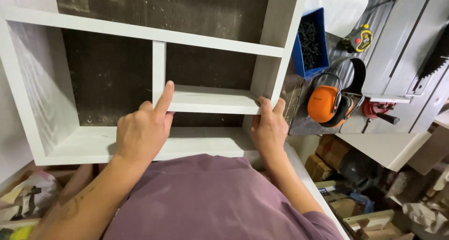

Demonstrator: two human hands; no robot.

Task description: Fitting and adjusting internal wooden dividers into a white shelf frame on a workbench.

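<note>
A white-painted wooden shelf unit (56, 142) lies flat on a dark workbench, its compartments facing up. A short white shelf board (210, 100) sits between an upright divider (159, 67) and the unit's right side wall (276, 57). My left hand (142, 130) rests at the left end of that board, forefinger stretched up along the divider. My right hand (269, 128) grips the board's right end where it meets the side wall, thumb and fingers pinching the edge. My purple shirt fills the lower middle.
Right of the unit are a blue bin of dark screws (310, 43), orange ear defenders (334, 97), a yellow tape measure (361, 38) and a saw blade (435, 57) on a grey bench. Cardboard boxes and wood offcuts (369, 219) lie on the floor below.
</note>
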